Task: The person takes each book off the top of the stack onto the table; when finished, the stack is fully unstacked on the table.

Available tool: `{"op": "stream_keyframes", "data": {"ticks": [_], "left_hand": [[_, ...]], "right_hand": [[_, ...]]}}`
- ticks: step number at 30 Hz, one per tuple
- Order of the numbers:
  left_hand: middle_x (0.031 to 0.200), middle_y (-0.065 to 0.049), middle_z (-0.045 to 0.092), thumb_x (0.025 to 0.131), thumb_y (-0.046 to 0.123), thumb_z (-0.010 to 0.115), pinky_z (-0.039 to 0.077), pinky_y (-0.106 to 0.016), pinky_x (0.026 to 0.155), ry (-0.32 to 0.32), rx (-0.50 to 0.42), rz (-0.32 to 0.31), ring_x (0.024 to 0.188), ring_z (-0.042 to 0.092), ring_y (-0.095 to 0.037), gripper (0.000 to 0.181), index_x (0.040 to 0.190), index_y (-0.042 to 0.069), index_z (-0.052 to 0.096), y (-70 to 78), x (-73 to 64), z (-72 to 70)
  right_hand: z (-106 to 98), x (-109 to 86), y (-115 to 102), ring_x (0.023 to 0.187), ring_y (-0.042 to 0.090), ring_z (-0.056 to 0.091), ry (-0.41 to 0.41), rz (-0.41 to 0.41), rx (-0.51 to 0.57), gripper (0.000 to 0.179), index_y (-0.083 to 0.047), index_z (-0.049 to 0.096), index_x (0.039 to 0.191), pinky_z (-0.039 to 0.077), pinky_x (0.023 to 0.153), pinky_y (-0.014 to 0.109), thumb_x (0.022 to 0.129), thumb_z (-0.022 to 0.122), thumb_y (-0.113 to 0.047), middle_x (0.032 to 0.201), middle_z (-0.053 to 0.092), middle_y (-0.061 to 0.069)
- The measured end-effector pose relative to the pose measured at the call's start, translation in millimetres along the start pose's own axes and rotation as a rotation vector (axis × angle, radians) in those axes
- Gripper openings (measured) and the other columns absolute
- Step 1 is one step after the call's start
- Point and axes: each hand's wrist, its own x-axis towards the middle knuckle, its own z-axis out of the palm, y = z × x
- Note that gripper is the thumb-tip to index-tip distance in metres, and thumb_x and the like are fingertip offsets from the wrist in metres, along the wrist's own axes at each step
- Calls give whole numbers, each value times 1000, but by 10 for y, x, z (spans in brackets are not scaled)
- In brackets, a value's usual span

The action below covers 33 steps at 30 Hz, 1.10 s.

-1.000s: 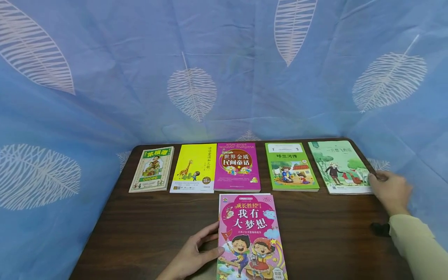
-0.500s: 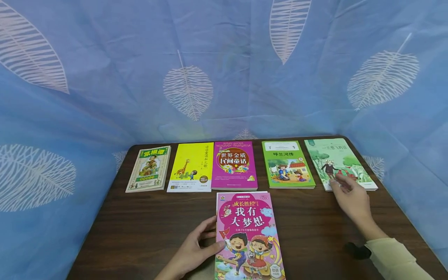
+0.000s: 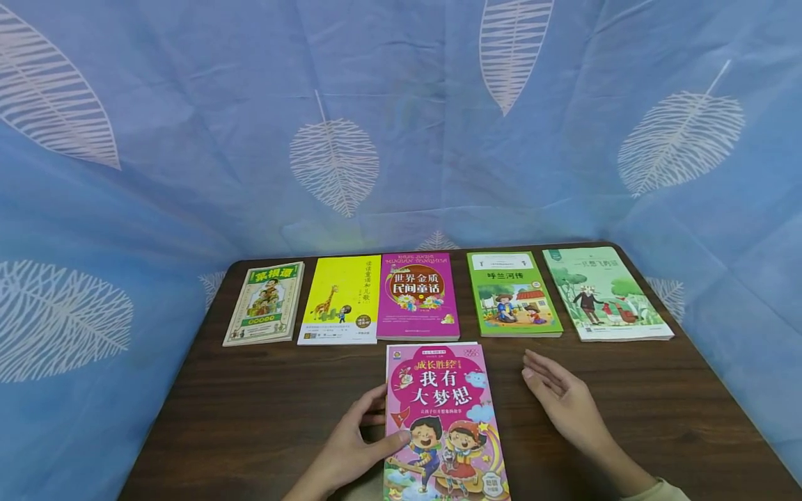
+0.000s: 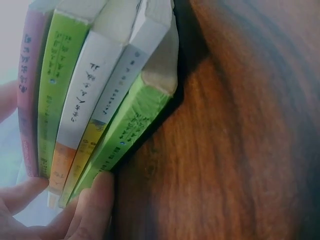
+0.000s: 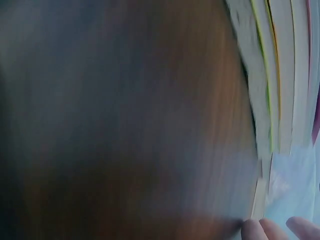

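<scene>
- The left hand [image 3: 347, 445] gripped the stack of books [image 4: 90, 100] from its left side, the thumb lying over the pink cover and the other fingers bent against the spines.
- That stack was at the near middle of the table [image 3: 250, 417], on the near side of a row of five books.
- On top of it lay the pink book [image 3: 441, 417], its cover showing two cartoon children; a white edge from underneath showed just past its far end.
- The left wrist view showed five spines in the stack: pink, green, white with orange, white with yellow, and green again.
- The right hand [image 3: 570, 407] was to the right of the stack, apart from it and holding nothing, its fingers close together and loosely bent.
- Its fingertips pointed far and left, near the green book in the row but short of it.
- From left to right the far row had a cream booklet [image 3: 263, 304], a yellow book [image 3: 338, 299], a magenta book [image 3: 418, 296], a green book [image 3: 515, 292] and a pale green book [image 3: 604, 292].
- The yellow and magenta ones lay side by side, with a wider gap between the magenta and the green.
- Blue cloth [image 3: 219, 139] with white leaf prints [image 3: 335, 160] hung beyond the table and along both sides.
- A pale sleeve [image 3: 658, 491] showed at the right wrist.
</scene>
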Motion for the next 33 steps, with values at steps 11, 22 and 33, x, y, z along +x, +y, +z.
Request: {"op": "stream_keyframes", "data": {"ticks": [11, 22, 33], "left_hand": [[145, -12, 53, 89, 44, 83, 47, -46, 96, 10, 16, -20, 122, 54, -27, 86, 160, 20, 41, 21, -21, 28], [139, -13, 53, 88, 42, 84, 46, -45, 97, 38, 38, 25, 119, 53, -25, 85, 158, 21, 42, 21, -8, 75], [138, -14, 58, 92, 36, 82, 50, -47, 97, 17, 42, 62, 117, 59, -27, 73, 153, 18, 47, -1, -5, -3]], "right_hand": [[425, -393, -171, 127, -6, 60, -74, 160, 206, 55, -6, 51, 154, 53, 99, 14, 108, 61, -34, 154, 58, 17], [662, -641, -235, 134, -1, 55, -113, 285, 313, 59, -7, 48, 156, 56, 104, 26, 106, 64, -35, 162, 50, 11], [682, -649, -209, 137, 1, 52, -118, 239, 335, 62, -7, 46, 158, 55, 104, 23, 104, 68, -29, 164, 46, 11]]}}
